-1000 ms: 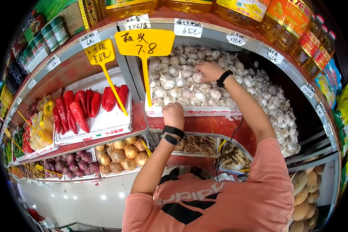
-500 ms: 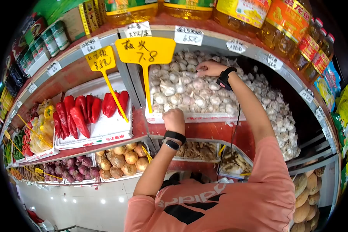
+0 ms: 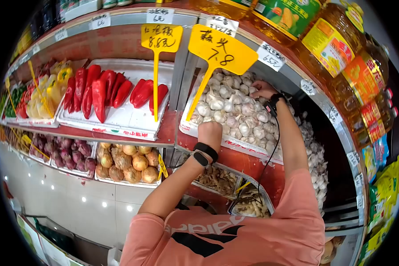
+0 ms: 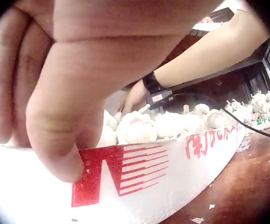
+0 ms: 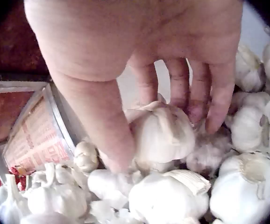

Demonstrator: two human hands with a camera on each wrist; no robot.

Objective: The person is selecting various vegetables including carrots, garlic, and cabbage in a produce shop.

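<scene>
White garlic bulbs (image 3: 235,116) fill a white foam box with red print (image 3: 248,150). My left hand (image 3: 210,134) grips the box's front rim near its left end. In the left wrist view its thumb (image 4: 55,126) lies against the outer wall, with the other fingers over the rim. Toward the back of the box, my right hand (image 3: 264,90) reaches into the garlic. The right wrist view shows its thumb and fingers curled round a garlic bulb (image 5: 160,133), low among the other bulbs.
A yellow price sign (image 3: 224,51) stands at the box's left. Red peppers (image 3: 99,93) lie on a tray further left, onions (image 3: 128,164) and ginger (image 3: 219,179) below. More loose garlic (image 3: 317,173) spreads to the right. Oil bottles (image 3: 332,40) line the shelf above. A black cable (image 3: 270,162) hangs from my right wrist.
The head view has turned, so the shelves appear tilted and shifted. My right hand has moved toward the back right of the garlic. My left hand stays on the box's front rim.
</scene>
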